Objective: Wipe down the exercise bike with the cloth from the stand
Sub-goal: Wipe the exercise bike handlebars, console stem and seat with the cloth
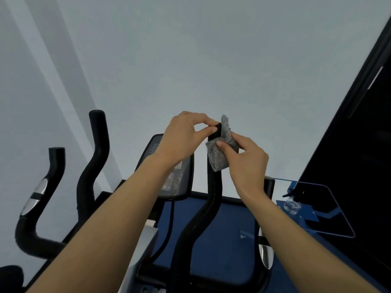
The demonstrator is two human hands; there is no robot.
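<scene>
A black exercise bike fills the lower view, with an upright right handlebar [212, 191] rising in the middle. My left hand [184, 136] pinches the very tip of that handlebar between thumb and fingers. My right hand [246, 159] grips a fuzzy grey cloth [220, 157] wrapped around the bar just below the tip. Behind my left wrist stands the bike's console screen [182, 182], partly hidden by my forearm.
Two more black handlebars [93, 166] curve up at the left, one with silver pulse pads [39, 188]. A glass stand [317, 208] at the right holds a clear spray bottle [293, 204]. A dark panel [359, 144] borders the right side. Blue floor lies below.
</scene>
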